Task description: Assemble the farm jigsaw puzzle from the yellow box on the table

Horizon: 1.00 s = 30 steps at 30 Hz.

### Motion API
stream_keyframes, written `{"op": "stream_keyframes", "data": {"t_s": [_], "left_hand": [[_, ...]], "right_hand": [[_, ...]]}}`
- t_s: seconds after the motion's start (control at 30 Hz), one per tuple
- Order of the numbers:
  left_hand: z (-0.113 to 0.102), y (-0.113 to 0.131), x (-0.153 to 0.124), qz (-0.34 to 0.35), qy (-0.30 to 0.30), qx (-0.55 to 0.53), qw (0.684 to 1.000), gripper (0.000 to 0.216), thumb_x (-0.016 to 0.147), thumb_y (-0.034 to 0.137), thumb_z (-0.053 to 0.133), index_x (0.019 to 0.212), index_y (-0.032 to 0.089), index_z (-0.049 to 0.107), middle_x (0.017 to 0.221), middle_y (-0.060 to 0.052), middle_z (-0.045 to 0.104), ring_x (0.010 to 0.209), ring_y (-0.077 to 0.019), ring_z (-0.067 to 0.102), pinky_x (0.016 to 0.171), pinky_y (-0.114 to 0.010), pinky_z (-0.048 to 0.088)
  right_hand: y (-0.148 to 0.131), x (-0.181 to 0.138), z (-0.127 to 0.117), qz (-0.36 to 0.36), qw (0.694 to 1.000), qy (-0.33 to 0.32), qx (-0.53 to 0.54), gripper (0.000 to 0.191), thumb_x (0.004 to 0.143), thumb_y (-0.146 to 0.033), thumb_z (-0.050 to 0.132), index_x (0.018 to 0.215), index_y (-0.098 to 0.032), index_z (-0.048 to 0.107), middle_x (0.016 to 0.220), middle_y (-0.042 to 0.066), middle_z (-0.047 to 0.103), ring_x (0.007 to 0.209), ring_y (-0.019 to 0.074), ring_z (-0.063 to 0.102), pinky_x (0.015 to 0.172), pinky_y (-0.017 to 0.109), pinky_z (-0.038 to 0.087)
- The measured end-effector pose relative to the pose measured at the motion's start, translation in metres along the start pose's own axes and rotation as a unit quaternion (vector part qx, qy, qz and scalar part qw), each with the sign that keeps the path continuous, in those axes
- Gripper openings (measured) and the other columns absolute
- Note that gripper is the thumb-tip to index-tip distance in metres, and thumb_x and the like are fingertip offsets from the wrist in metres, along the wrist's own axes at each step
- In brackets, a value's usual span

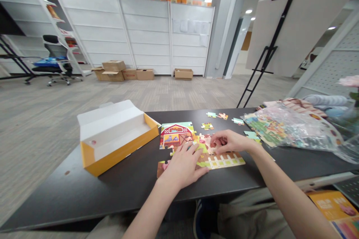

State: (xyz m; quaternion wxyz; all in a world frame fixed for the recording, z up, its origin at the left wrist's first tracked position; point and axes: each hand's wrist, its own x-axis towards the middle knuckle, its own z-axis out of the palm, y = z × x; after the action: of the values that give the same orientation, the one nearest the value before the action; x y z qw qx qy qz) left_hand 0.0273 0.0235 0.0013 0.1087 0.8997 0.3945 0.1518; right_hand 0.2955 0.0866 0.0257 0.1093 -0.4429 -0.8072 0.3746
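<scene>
At the centre of the frame we see the left hand (pixel 183 166) lying flat, fingers spread, on the puzzle (pixel 196 145) on the black table (pixel 84 190). The right hand (pixel 228 142), fingers curled, presses its fingertips on the puzzle. The open box (pixel 117 136) stands left.

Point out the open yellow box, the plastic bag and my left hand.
open yellow box (pixel 117 155), head view, front yellow wall.
plastic bag (pixel 291 130), head view, middle.
left hand (pixel 183 166), head view, back of hand.
</scene>
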Motion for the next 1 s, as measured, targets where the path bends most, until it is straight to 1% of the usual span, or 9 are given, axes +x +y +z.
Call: {"op": "stream_keyframes", "data": {"t_s": [0.07,0.23,0.47,0.6,0.73,0.87,1.0], "left_hand": [[-0.0004,0.0007,0.0003,-0.001,-0.001,0.001,1.000,0.055,0.094,0.060,0.051,0.134,0.023,0.059,0.142,-0.007,0.059,0.136,-0.0315,0.044,0.118,-0.050,0.032],[-0.0012,0.0015,0.0005,0.000,-0.001,0.000,1.000,0.055,0.093,0.059,0.055,0.134,0.022,0.059,0.142,-0.007,0.059,0.136,-0.0313,0.044,0.119,-0.050,0.031],[-0.0026,0.0019,0.0006,-0.004,-0.003,-0.001,1.000,0.055,0.094,0.060,0.054,0.134,0.023,0.059,0.144,-0.007,0.058,0.136,-0.0315,0.044,0.118,-0.050,0.032],[-0.0001,0.0011,0.0007,0.000,-0.001,0.001,1.000,0.055,0.093,0.059,0.055,0.134,0.023,0.059,0.143,-0.007,0.058,0.137,-0.0314,0.043,0.118,-0.050,0.032],[0.0010,0.0009,0.0009,-0.001,0.003,0.000,1.000,0.055,0.093,0.060,0.055,0.134,0.023,0.058,0.143,-0.006,0.058,0.136,-0.0314,0.044,0.118,-0.050,0.032],[-0.0010,0.0019,0.0009,-0.002,0.003,-0.001,1.000,0.053,0.094,0.060,0.053,0.132,0.024,0.059,0.142,-0.007,0.059,0.135,-0.0313,0.045,0.117,-0.049,0.032],[-0.0021,0.0021,0.0018,-0.002,-0.001,-0.001,1.000,0.052,0.094,0.060,0.054,0.131,0.024,0.060,0.139,-0.007,0.060,0.135,-0.0315,0.045,0.116,-0.050,0.034]], "right_hand": [[-0.0002,0.0012,0.0017,-0.004,1.000,-0.001,-0.004,0.042,0.070,-0.050,0.083,0.097,-0.019,0.073,0.066,-0.005,0.054,0.058,0.0105,0.045,0.053,0.024,0.032],[0.0020,-0.0003,0.0006,0.018,1.000,-0.015,0.014,0.043,0.072,-0.049,0.082,0.102,-0.020,0.071,0.062,-0.007,0.049,0.056,0.0107,0.045,0.052,0.023,0.033],[0.0004,-0.0024,0.0003,0.023,1.000,0.001,0.021,0.041,0.070,-0.050,0.081,0.095,-0.019,0.068,0.060,-0.008,0.043,0.057,0.0111,0.048,0.055,0.023,0.033],[0.0005,-0.0011,0.0007,0.034,0.999,0.000,0.019,0.044,0.069,-0.053,0.081,0.092,-0.018,0.067,0.060,-0.007,0.046,0.057,0.0115,0.048,0.055,0.024,0.034],[0.0038,0.0000,0.0004,0.036,0.999,-0.003,0.024,0.043,0.070,-0.054,0.080,0.090,-0.018,0.068,0.061,-0.006,0.049,0.056,0.0105,0.045,0.054,0.024,0.034],[0.0052,-0.0001,0.0015,0.029,0.999,-0.019,0.031,0.042,0.073,-0.052,0.078,0.096,-0.018,0.072,0.065,-0.003,0.055,0.058,0.0112,0.048,0.053,0.024,0.034],[-0.0016,-0.0008,0.0011,0.027,0.998,-0.031,0.040,0.041,0.074,-0.050,0.078,0.098,-0.017,0.072,0.067,-0.002,0.059,0.059,0.0112,0.051,0.054,0.023,0.037]]}}
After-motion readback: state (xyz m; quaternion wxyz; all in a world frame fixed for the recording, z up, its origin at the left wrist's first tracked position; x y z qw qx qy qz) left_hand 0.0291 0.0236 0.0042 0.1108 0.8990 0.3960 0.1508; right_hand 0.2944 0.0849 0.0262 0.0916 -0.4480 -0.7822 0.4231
